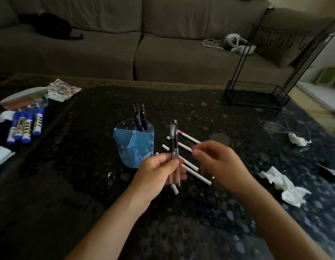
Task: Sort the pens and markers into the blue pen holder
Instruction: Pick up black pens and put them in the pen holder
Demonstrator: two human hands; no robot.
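The blue pen holder (133, 145) stands on the dark table with several black pens (140, 117) upright in its back compartment. My left hand (157, 172) grips two black pens (173, 141) upright, just right of the holder. My right hand (219, 162) hovers blurred to the right, fingers loosely curled, with nothing seen in it. Several white markers (189, 166) lie on the table under and between my hands, one with a pink tip (189, 136).
Blue glue sticks (25, 127) and sticker sheets (63, 89) lie at the left. A black wire rack (256, 94) stands at the back right. Crumpled tissues (286, 186) lie at the right. A grey sofa (144, 44) runs behind the table.
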